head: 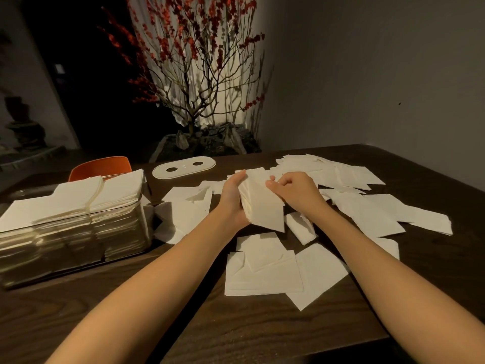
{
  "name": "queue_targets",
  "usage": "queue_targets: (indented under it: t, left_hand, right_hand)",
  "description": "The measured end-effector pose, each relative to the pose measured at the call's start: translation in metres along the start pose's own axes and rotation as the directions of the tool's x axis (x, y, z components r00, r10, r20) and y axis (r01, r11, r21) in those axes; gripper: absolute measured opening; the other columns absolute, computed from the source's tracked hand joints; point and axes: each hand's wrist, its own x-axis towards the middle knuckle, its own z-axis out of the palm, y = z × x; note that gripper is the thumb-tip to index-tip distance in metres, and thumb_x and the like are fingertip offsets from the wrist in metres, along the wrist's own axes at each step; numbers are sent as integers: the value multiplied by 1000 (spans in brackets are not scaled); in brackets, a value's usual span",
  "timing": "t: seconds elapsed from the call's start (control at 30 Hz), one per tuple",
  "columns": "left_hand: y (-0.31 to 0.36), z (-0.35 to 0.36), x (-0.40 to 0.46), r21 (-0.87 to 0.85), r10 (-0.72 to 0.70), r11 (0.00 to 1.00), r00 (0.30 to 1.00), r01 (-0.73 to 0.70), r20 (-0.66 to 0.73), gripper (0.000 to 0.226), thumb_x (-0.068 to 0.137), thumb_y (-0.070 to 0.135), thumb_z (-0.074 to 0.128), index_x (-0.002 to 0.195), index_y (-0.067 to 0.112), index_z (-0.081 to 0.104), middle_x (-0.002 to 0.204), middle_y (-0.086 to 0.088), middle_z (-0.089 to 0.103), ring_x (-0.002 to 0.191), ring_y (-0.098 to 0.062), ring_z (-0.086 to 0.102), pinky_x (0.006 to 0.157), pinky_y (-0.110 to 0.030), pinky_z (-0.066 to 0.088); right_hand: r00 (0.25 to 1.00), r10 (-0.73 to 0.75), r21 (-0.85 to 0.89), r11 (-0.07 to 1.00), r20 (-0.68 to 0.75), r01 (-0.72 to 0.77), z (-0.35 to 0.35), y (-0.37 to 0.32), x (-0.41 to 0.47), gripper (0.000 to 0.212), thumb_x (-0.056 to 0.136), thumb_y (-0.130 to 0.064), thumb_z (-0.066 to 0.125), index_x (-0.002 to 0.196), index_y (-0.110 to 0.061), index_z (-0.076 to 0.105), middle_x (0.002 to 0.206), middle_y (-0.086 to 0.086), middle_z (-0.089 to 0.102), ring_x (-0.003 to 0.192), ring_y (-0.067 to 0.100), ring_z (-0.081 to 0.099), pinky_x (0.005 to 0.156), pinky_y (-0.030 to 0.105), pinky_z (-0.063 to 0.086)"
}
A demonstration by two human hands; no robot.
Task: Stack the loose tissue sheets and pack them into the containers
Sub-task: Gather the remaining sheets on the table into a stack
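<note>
A stack of white tissue sheets (265,206) stands on edge above the middle of the dark wooden table (183,324). My left hand (232,195) grips the stack from the left side. My right hand (296,191) holds it from the right, fingers curled over its top edge. Several loose tissue sheets (265,269) lie scattered in front of and to the right of my hands. A clear container (70,248) at the left is filled with stacked tissues (76,198) rising above its rim.
A white oval lid (183,167) with two holes lies behind the hands. An orange chair back (101,166) stands beyond the container. A potted tree with red blossoms (199,74) stands behind the table's far edge. A grey wall runs along the right.
</note>
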Motion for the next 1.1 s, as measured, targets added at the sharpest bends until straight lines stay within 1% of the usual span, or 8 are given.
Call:
queue_targets:
  t: [0.1,0.3,0.53,0.67,0.83,0.9,1.0,1.1]
  left_hand:
    - [-1,-2,3,10,37,999,999,-37,-1,23,96,42,45,99,19,51,99,-11,63,94,-24,58,94,-44,44]
    - [-2,-4,1,103,-21,995,994,9,111,41,92,57,41,100,21,57,84,-7,68,83,-22,60,82,-36,46]
    - [-6,3,2,330,-23,944,989,-26,145,65,72,64,57,125,27,54,107,-9,65,102,-24,60,93,-42,48]
    - [-8,3,2,395,-27,918,992,-25,126,49,83,36,62,127,24,46,117,-12,60,112,-26,58,99,-43,44]
    - [-8,6,0,338,40,938,992,-79,121,32,90,17,51,120,19,40,97,-8,65,91,-20,60,86,-39,48]
    - [-9,10,2,539,165,822,983,-185,85,35,91,19,54,123,18,39,99,-5,61,95,-19,58,82,-33,48]
    - [-15,17,2,762,385,481,885,-434,261,37,97,24,54,129,19,38,107,5,53,99,-10,52,71,-11,40]
    - [-26,16,3,741,366,302,791,-599,490,53,97,37,53,142,16,35,127,2,54,111,-7,56,81,-8,44]
  right_hand:
    - [998,-14,-8,1000,-62,14,0,4,3,31,92,-36,60,69,-15,59,65,0,56,61,11,51,65,22,38]
    - [980,-142,211,963,-138,169,-3,-2,0,20,95,-28,57,86,-11,60,70,-5,56,63,9,54,58,14,42]
    - [984,26,264,964,-179,22,-4,4,7,24,94,-33,57,85,-12,63,69,-3,56,58,10,53,50,15,39]
    - [981,59,279,960,-185,-6,-3,8,8,22,92,-31,61,82,-12,65,72,-2,57,64,11,53,64,22,45]
    - [972,178,355,928,-150,-115,-5,1,8,27,96,-38,53,79,-17,59,80,-1,56,68,12,49,64,23,42]
    - [941,334,539,802,-45,-259,-11,-2,8,28,99,-39,46,84,-20,58,83,1,55,64,12,46,55,20,38]
    - [879,423,828,396,219,-397,-21,-1,6,29,100,-39,42,102,-16,60,78,2,52,52,9,35,42,15,33]
    - [854,430,904,165,294,-395,-22,4,7,37,101,-40,38,102,-14,64,98,7,62,77,15,58,62,24,52]
